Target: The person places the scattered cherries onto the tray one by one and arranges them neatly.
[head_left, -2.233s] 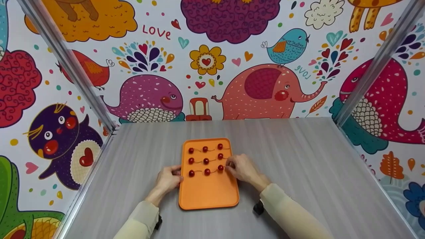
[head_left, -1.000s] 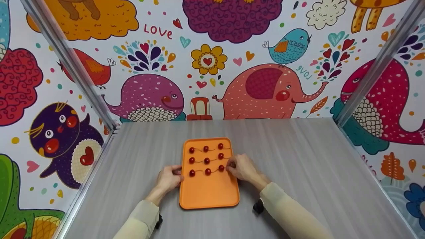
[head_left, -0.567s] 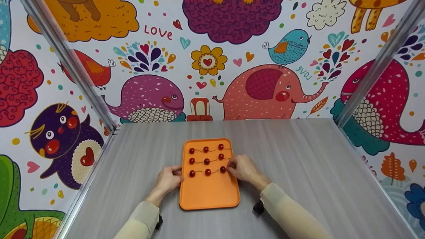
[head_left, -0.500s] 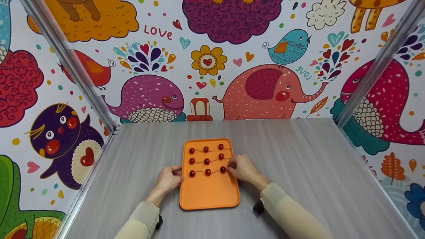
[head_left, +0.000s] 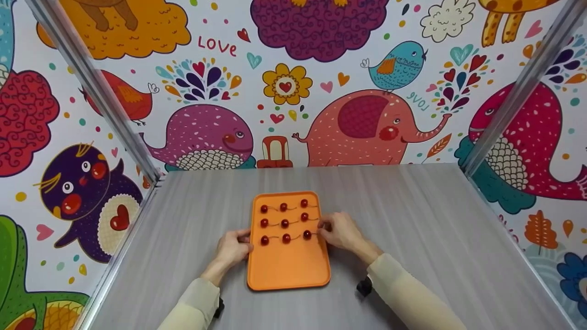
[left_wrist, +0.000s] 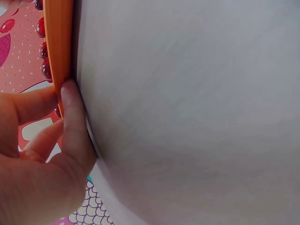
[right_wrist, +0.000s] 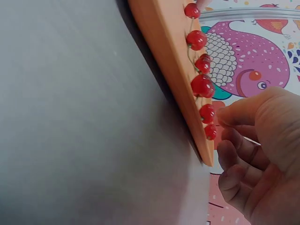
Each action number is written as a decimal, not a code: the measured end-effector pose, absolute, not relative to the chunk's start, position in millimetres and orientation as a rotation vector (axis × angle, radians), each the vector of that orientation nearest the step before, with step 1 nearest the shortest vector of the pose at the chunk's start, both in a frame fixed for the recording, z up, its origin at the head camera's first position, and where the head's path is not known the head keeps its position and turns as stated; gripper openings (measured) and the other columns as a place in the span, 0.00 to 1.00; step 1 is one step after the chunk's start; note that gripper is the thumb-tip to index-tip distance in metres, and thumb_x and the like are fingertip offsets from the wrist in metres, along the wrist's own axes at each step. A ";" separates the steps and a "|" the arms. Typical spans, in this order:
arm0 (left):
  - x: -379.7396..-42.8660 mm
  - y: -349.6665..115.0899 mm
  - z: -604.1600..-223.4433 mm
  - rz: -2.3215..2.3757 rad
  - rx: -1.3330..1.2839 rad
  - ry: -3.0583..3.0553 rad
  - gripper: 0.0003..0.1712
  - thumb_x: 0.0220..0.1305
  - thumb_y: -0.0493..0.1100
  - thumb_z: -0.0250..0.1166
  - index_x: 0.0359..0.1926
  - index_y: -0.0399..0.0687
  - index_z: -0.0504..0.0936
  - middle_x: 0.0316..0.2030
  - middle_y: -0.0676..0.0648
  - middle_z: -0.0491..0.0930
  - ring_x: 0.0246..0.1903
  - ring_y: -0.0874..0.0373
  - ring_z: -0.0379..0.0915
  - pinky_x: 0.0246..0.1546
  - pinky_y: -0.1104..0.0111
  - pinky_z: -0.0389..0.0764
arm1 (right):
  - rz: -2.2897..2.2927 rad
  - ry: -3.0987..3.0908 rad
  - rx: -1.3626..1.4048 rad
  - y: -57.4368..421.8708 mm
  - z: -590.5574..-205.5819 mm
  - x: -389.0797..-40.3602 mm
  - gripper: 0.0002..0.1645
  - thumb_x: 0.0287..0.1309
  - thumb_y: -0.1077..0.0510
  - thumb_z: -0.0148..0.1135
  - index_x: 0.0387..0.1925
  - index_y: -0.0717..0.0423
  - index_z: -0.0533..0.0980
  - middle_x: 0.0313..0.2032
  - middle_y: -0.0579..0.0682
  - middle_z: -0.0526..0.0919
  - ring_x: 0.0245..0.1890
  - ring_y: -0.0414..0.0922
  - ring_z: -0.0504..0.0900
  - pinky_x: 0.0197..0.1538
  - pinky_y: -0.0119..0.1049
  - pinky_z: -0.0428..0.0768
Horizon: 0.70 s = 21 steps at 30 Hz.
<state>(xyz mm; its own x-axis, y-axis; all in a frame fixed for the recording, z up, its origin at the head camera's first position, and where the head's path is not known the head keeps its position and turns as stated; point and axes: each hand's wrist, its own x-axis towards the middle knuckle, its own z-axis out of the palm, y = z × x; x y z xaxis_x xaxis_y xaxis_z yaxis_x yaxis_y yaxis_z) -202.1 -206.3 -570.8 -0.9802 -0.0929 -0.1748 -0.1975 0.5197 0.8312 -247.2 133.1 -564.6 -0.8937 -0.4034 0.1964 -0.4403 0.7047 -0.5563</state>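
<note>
An orange tray [head_left: 289,268] lies on the table, bearing red cherries with stems in three rows of three. My left hand [head_left: 233,248] holds the tray's left edge; in the left wrist view its fingers [left_wrist: 72,117] lie on both sides of the rim. Over the tray's right edge is my right hand [head_left: 343,233], fingers loosely bent, fingertips close to the stem of the front-row right cherry [head_left: 307,234]. In the right wrist view, a small gap parts these fingertips from the cherries [right_wrist: 202,86], and nothing shows between them.
The grey wood-grain table [head_left: 394,206] surrounds the tray. Walls with cartoon animals [head_left: 362,123] stand behind and at both sides, with metal posts [head_left: 98,91] at the corners. A black device [head_left: 364,286] sits at the right wrist.
The front-row right cherry has shifted slightly right and toward the near side. Since then my right hand has drawn back a little to the right, baring its stem. The left hand stays put.
</note>
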 end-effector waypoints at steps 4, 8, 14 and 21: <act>-202.0 -206.5 -570.6 1.467 -0.245 2.644 0.33 0.60 0.28 0.69 0.69 0.32 0.86 0.42 0.42 0.88 0.31 0.61 0.81 0.31 0.70 0.87 | 0.992 -2.806 0.741 146.4 -562.3 -244.3 0.04 0.68 0.62 0.74 0.37 0.55 0.93 0.29 0.46 0.91 0.26 0.33 0.78 0.30 0.29 0.79; -201.9 -206.7 -569.7 1.471 -0.242 2.643 0.32 0.61 0.28 0.69 0.68 0.33 0.86 0.42 0.42 0.87 0.32 0.60 0.82 0.32 0.70 0.87 | 1.030 -2.784 0.765 161.3 -558.1 -240.3 0.04 0.69 0.61 0.75 0.39 0.56 0.93 0.31 0.47 0.93 0.26 0.32 0.81 0.32 0.30 0.82; -202.2 -205.8 -569.5 1.464 -0.240 2.639 0.32 0.61 0.28 0.70 0.68 0.33 0.86 0.41 0.42 0.87 0.31 0.60 0.81 0.31 0.70 0.86 | 1.094 -2.796 0.801 185.1 -552.3 -233.8 0.05 0.70 0.60 0.74 0.41 0.57 0.93 0.33 0.48 0.93 0.27 0.35 0.83 0.33 0.29 0.83; -201.3 -205.8 -568.8 1.487 -0.249 2.602 0.33 0.62 0.28 0.69 0.71 0.33 0.85 0.44 0.40 0.88 0.32 0.58 0.83 0.32 0.69 0.87 | 1.073 -2.798 0.824 213.0 -550.8 -226.0 0.06 0.69 0.61 0.75 0.43 0.60 0.92 0.35 0.51 0.93 0.26 0.35 0.83 0.34 0.29 0.83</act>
